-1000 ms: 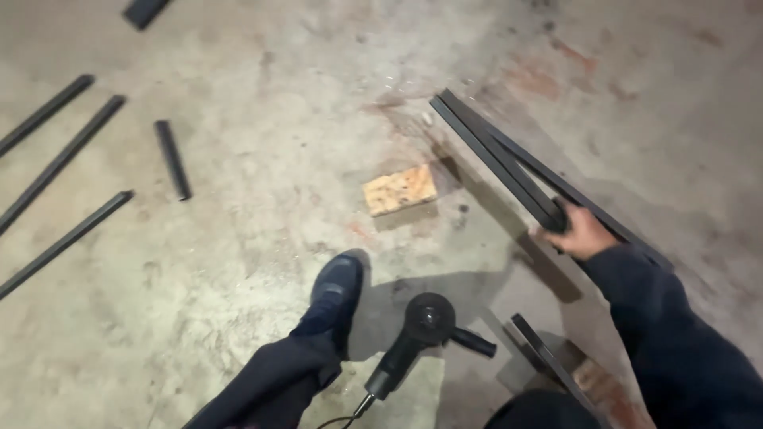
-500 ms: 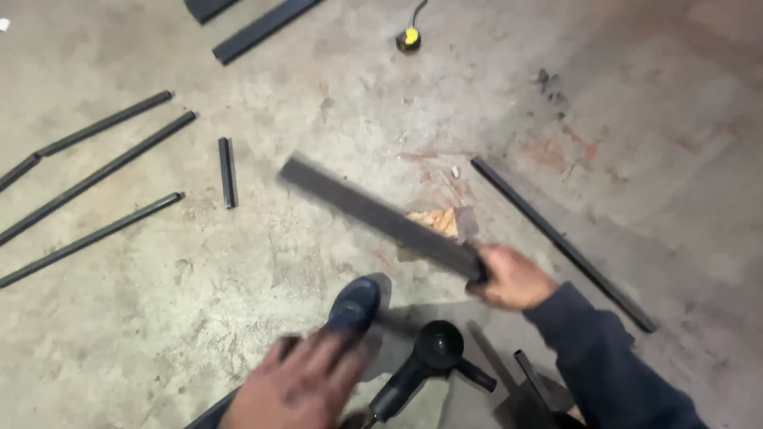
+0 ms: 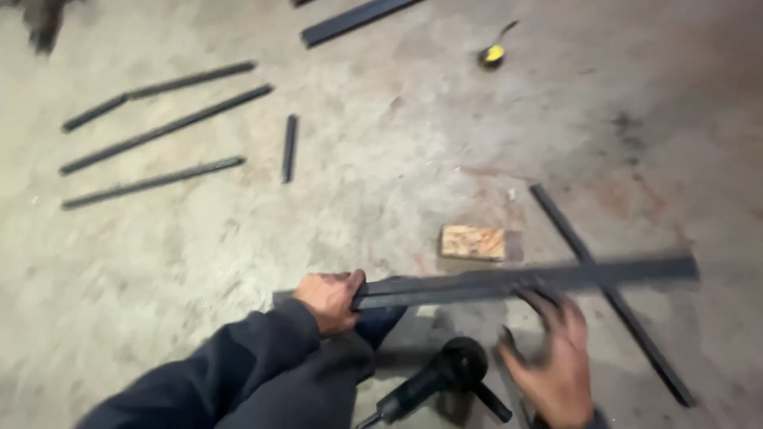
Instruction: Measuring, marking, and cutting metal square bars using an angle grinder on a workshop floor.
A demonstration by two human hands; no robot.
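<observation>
Steel bar [image 3: 509, 282] held level above the wooden block [image 3: 474, 241], long axis running left to right. Left hand [image 3: 330, 300] grips its near end closed; right hand [image 3: 556, 357], fingers spread, sits just beneath its midsection.

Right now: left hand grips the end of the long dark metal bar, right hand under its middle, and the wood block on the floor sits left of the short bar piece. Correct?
One error. In the head view the wood block sits right of the short bar piece, not left. The left hand does grip the end of the long dark metal bar, with the right hand under its middle.
</observation>
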